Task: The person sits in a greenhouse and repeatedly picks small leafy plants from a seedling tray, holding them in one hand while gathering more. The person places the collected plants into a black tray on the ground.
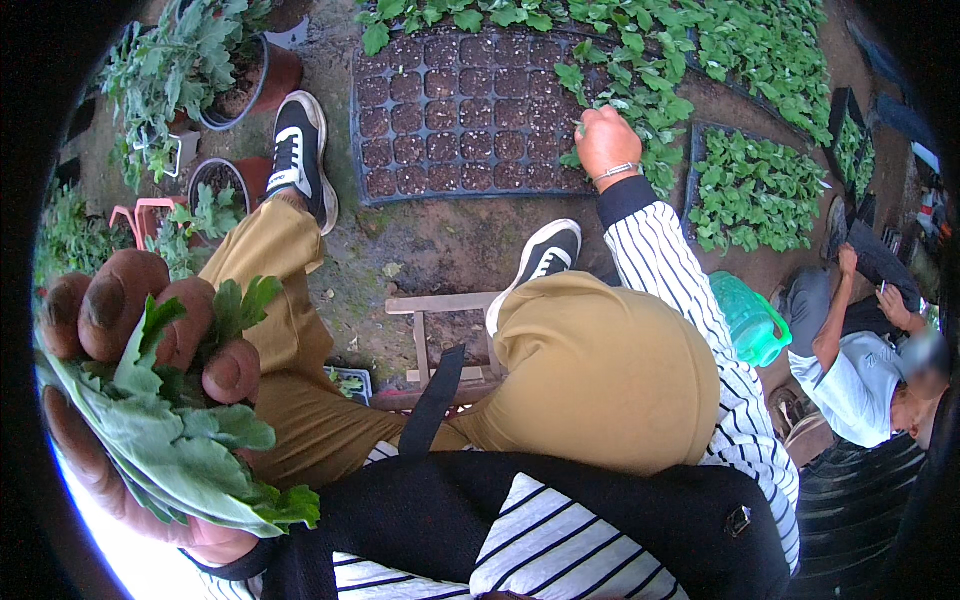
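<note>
My left hand, its fingertips dark with soil, is raised close to the camera and curled around a bunch of leafy green cuttings. Out over a black cell tray on the ground, my right hand has its fingers drawn together. A bit of green shows at those fingertips, so they seem to pinch a small cutting; the hand itself hides most of it. Dark, white-flecked potting mix fills the bare cells left of that hand. Planted cuttings stand in the cells on the right.
Another planted tray lies to the right. Pots with leafy plants line the left. A wooden stool frame is between my legs. A green plastic jug stands right, near a seated person.
</note>
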### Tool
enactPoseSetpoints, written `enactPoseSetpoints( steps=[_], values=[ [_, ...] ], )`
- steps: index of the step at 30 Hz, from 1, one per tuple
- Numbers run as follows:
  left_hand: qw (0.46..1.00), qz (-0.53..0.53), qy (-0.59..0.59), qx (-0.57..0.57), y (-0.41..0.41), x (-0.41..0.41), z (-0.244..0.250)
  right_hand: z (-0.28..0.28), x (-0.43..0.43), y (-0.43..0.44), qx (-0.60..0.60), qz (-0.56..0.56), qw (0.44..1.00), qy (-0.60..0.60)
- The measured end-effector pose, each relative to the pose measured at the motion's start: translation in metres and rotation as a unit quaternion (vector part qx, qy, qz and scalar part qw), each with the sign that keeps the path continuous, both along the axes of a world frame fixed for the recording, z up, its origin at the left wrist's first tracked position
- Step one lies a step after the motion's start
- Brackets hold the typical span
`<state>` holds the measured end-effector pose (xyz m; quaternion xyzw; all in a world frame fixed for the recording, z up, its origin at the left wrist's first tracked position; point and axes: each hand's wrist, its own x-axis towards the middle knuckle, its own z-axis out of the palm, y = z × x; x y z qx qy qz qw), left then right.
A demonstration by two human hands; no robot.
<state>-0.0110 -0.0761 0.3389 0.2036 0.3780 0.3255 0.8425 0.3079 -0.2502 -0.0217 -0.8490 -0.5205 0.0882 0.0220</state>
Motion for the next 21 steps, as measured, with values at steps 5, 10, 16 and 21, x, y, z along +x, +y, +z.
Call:
enactPoseSetpoints(
  steps=[5, 10, 16, 21],
  values=[
    [1.0, -0.028, -0.009, -0.002, 0.001, 0.0, -0.002, -0.01, 0.003, 0.006, -0.054, 0.005, 0.999, 0.0],
    [1.0, -0.019, -0.002, 0.009, 0.0, 0.001, -0.003, -0.018, 0.004, 0.007, -0.041, 0.02, 0.999, -0.013],
    [1.0, -0.018, -0.005, 0.009, -0.002, 0.004, -0.003, -0.007, 0.005, 0.007, -0.028, -0.022, 0.999, 0.009],
    [1.0, -0.023, -0.009, 0.011, -0.003, 0.004, -0.004, -0.007, 0.004, 0.008, -0.052, -0.003, 0.999, 0.003]
  ],
)
